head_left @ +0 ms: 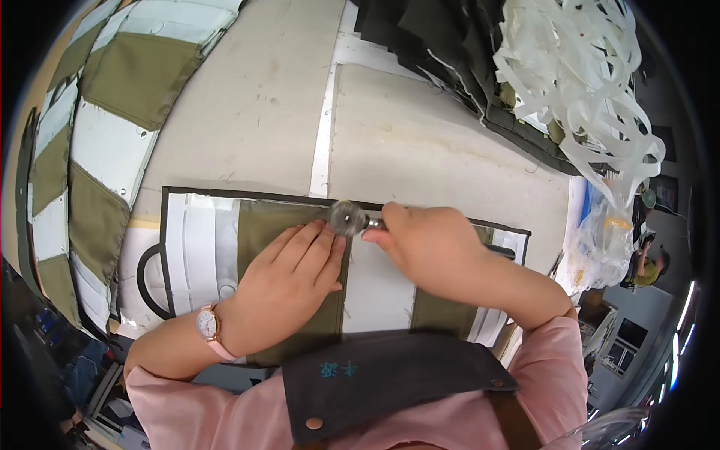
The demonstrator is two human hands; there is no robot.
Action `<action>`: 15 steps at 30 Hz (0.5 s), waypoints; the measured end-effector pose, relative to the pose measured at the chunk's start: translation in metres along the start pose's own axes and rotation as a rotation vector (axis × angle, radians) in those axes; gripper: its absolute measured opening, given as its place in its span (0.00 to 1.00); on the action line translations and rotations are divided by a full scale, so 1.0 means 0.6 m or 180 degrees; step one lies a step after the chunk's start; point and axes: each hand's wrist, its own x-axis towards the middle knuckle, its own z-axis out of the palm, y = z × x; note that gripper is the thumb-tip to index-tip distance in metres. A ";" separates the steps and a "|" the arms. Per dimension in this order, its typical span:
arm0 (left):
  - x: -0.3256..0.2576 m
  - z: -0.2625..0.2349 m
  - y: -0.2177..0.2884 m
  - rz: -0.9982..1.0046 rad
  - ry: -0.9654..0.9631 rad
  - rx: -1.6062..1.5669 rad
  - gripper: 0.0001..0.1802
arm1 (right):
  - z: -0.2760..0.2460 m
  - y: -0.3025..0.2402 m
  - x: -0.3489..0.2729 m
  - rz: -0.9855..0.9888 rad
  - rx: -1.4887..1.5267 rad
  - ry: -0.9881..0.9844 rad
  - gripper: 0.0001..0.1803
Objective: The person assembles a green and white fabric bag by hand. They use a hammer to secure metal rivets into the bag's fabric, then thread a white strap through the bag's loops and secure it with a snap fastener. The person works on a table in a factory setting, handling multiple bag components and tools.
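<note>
In front of me lies a flat rectangular fabric panel (pixel 379 292) with olive and white bands and a dark edging. My right hand (pixel 431 244) is closed around a hammer, whose round metal head (pixel 346 218) is slightly blurred above the panel's far edge. Just beside that head, the fingertips of my left hand (pixel 289 270) rest on the panel, fingers stretched out and lying flat. Whatever is under those fingertips is hidden. A black loop handle (pixel 148 281) sticks out at the panel's left end.
Similar olive and white panels (pixel 124 79) are stacked on the left. Dark fabric pieces (pixel 442 37) lie at the far right beneath a heap of white plastic strips (pixel 577 67). Clear plastic bags (pixel 600 240) hang near the right table edge. Pale boards (pixel 247 112) cover the table.
</note>
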 end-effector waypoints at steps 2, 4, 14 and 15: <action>-0.005 -0.002 0.001 -0.0036 0.0026 -0.0022 0.32 | -0.024 0.006 0.004 -0.0148 0.0303 0.0232 0.21; -0.011 -0.004 0.000 -0.0123 0.0009 -0.0067 0.32 | -0.075 -0.013 -0.007 0.0392 0.0980 0.0403 0.21; -0.018 -0.011 -0.003 -0.0170 0.0008 -0.0186 0.29 | -0.062 -0.011 -0.013 0.0368 0.0985 0.0470 0.20; -0.018 -0.010 -0.005 -0.0175 -0.0003 -0.0212 0.29 | -0.075 -0.019 -0.019 0.0613 0.1236 0.0610 0.20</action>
